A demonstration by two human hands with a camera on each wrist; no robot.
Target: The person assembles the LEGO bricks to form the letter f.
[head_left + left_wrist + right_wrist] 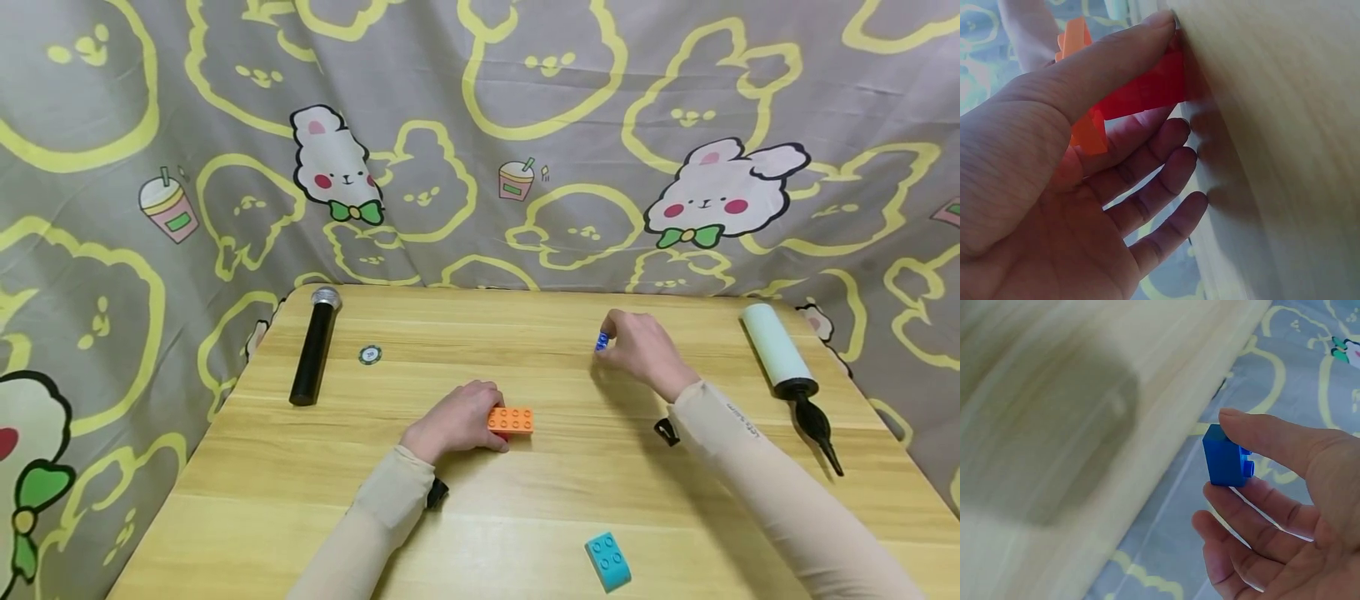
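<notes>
My left hand (pixel 459 421) grips a small stack near the middle of the table: an orange brick (pixel 512 420) with studs lies across the top of red bricks (pixel 1147 87). In the left wrist view the thumb lies along the red part, low over the wood, and the other fingers reach round behind it. Farther back and to the right, my right hand (pixel 643 350) pinches a small blue brick (pixel 1225 456) between thumb and fingers, raised over the table. Its studs face the palm in the right wrist view. A teal brick (pixel 608 562) with a curved end lies at the front.
A microphone (pixel 315 350) and a round chip (pixel 370 355) lie at the left. On the right lies a pale cylindrical pump (pixel 778 348) with a black nozzle. The wooden table (pixel 247 508) ends at a patterned curtain (pixel 420 75) behind.
</notes>
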